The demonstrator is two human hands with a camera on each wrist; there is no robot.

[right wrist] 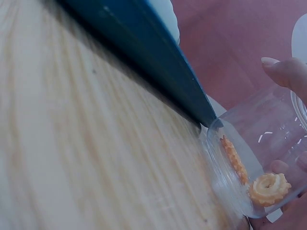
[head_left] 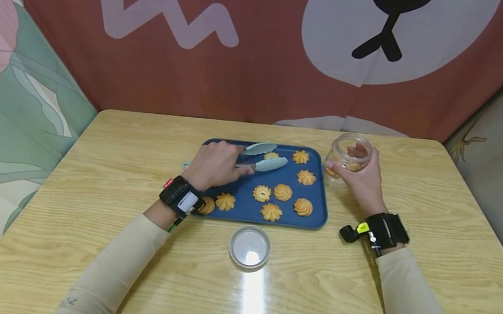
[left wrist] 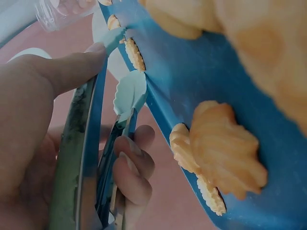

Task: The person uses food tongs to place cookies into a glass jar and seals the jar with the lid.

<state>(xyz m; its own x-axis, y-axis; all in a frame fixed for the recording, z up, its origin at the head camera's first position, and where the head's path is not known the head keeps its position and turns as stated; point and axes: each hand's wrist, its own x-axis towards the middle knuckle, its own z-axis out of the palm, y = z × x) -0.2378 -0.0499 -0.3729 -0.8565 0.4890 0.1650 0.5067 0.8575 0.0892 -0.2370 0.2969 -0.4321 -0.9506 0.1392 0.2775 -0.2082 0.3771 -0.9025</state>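
Observation:
My left hand grips metal tongs with pale blue scalloped tips, held over the back part of the blue tray. The tong arms stand apart, and a piped cookie shows between the tips in the head view. In the left wrist view, thumb and fingers lie on opposite arms of the tongs. Beside the tray's right end, my right hand holds a clear jar around its side, its mouth uncovered. Inside, the right wrist view shows a ring-like cookie and another cookie leaning on edge.
More swirled and star-shaped cookies lie spread over the tray, several at its right half and two at the front left. In front of the tray, a round clear lid lies on the wooden table. A brown patterned cloth hangs behind.

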